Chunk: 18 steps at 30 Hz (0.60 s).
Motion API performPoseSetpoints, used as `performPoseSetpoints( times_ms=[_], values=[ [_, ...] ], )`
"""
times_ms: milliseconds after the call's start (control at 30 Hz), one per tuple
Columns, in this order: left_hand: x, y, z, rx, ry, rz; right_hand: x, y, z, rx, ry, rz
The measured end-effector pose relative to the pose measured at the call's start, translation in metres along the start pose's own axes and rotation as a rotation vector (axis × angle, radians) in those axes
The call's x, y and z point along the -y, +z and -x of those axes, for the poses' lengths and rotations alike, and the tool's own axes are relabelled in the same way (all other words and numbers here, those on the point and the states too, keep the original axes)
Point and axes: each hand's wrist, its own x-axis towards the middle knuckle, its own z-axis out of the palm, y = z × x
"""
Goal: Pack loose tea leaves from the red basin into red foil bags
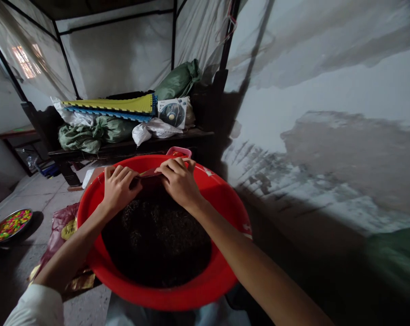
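Note:
A large red plastic basin [230, 208] stands in front of me, holding a dark, loose, crumbly mass [167, 235] with pale specks on top. Over the far part of the basin, a thin flat packet [148, 173] with reddish and yellowish colouring stretches between my two hands. My left hand [119, 188] has its fingers closed on the packet's left end. Its right end is pinched by my right hand [179, 179]. My fingers cover both ends, so the packet's full shape is hidden.
A metal bowl of bright coloured pieces [12, 225] sits on the floor at left. Beside the basin lies a crumpled maroon bag [60, 226]. Behind, a dark bed frame [205, 136] bears green sacks [179, 81], yellow foam mats [123, 105] and a fan box [172, 113]. A pink basket [179, 151] touches the scene behind the basin.

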Motion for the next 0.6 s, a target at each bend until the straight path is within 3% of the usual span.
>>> performPoseSetpoints(
  times_ms=[233, 600],
  values=[
    [-0.0034, 0.0016, 0.0013, -0.002, -0.061, -0.002, -0.0002, -0.0029, -0.0012, -0.006, -0.026, 0.034],
    [0.0012, 0.0067, 0.0038, -0.023, -0.161, 0.060, -0.0074, 0.0010, 0.0004, -0.087, 0.058, -0.017]
  ],
)
